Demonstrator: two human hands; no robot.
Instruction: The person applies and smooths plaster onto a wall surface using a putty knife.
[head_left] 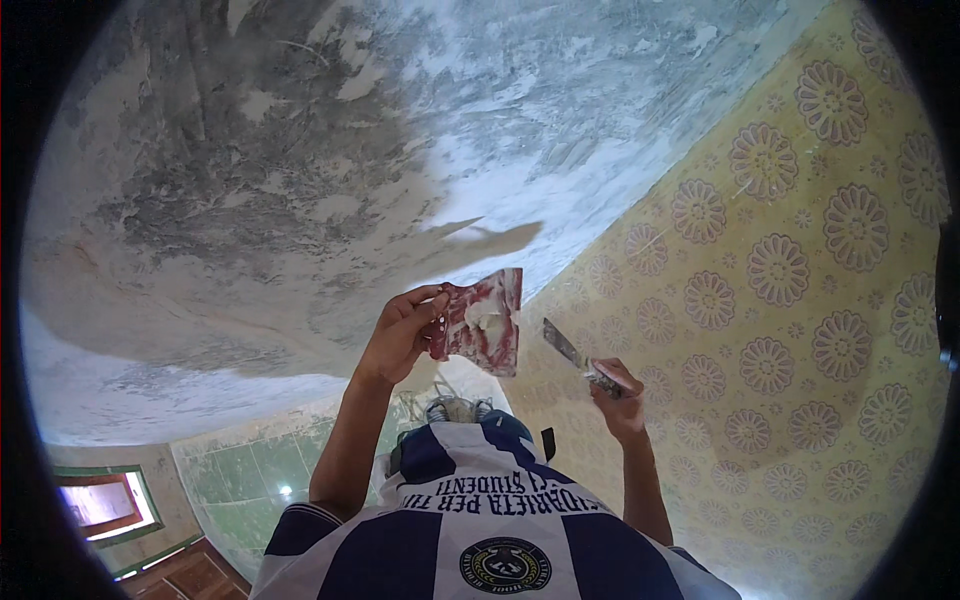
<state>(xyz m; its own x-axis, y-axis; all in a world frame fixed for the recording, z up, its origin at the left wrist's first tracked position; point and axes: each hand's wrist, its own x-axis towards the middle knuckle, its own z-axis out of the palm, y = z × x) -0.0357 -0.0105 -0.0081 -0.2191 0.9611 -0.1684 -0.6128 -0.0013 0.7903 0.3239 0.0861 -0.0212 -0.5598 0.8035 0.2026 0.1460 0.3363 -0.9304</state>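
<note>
My left hand (400,335) is raised in front of me and grips a red flat board (487,322) by its left edge. The board is smeared with white putty. My right hand (620,392) is a little lower and to the right. It holds a narrow putty knife (562,344), whose metal blade points up and left toward the board without touching it. Both hands are close to a rough grey and white plastered wall (300,150). My blue and white striped shirt (470,530) fills the lower middle.
A yellow floor with round flower patterns (780,270) covers the right side. My shoes (456,408) show below the board. Green tiles (250,470) and a framed window opening (105,500) lie at the lower left.
</note>
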